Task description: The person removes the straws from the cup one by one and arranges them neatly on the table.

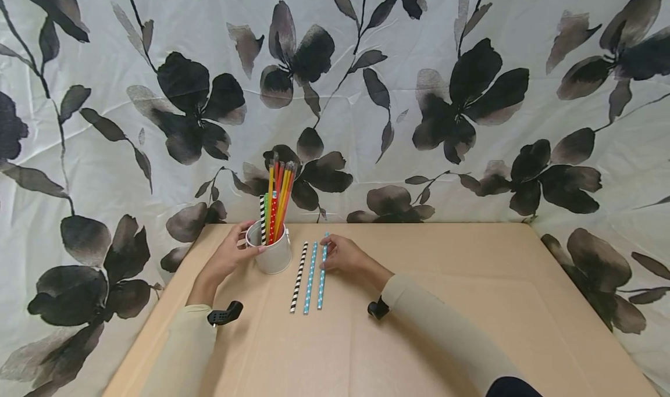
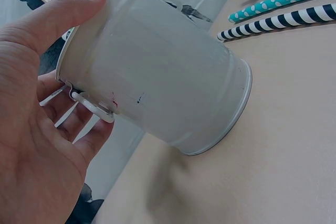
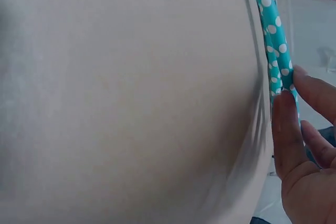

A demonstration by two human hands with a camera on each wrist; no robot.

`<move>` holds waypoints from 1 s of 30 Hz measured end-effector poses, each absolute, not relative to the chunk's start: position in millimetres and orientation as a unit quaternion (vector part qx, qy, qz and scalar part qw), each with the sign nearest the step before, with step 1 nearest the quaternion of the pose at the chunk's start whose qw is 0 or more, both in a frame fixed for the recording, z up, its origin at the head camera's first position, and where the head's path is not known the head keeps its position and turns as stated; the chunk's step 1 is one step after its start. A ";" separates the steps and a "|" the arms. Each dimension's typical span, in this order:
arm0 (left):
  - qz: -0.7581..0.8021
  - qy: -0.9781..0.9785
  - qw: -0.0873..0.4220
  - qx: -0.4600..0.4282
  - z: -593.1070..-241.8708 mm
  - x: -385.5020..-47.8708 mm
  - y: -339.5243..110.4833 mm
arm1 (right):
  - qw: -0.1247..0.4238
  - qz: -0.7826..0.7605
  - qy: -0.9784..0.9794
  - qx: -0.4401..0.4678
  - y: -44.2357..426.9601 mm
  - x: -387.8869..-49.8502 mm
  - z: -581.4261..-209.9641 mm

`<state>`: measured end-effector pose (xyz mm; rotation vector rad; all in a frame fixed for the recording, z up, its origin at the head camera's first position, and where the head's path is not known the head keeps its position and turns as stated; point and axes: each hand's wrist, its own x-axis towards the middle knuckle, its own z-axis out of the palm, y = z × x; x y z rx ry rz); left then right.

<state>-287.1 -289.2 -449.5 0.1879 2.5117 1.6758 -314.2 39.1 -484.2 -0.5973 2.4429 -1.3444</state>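
My left hand (image 1: pixel 230 258) grips a small white pail (image 1: pixel 274 258) at its rim, thumb on the near side and fingers by the handle joint in the left wrist view. Yellow, orange and red pencils (image 1: pixel 285 196) stand in the pail with a black-and-white striped straw (image 1: pixel 263 220), a green one and a red dotted one. To the right, my right hand (image 1: pixel 348 256) pinches the upper part of a turquoise polka-dot paper straw (image 1: pixel 321 289) between thumb and fingers. Beside it lie a second turquoise dotted straw (image 1: pixel 310 278) and a black-and-white striped straw (image 1: pixel 299 278), roughly parallel.
A light wood-coloured table (image 1: pixel 445 310) carries everything. Behind it hangs a white cloth (image 1: pixel 387 170) with dark flowers, close to the table's far edge. Each wrist wears a dark band (image 1: pixel 225 314).
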 end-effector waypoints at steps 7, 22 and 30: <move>0.552 0.829 0.051 0.067 -451.3 -289.3 -287.4 | 0.155 -0.425 0.867 -0.210 37.1 -315.4 -487.2; 0.560 0.825 0.057 0.061 -447.3 -287.3 -283.5 | 0.162 -0.384 0.881 -0.223 37.9 -321.5 -488.5; 0.560 0.824 0.055 0.065 -446.9 -288.7 -282.9 | 0.163 -0.394 0.875 -0.229 41.6 -326.9 -484.6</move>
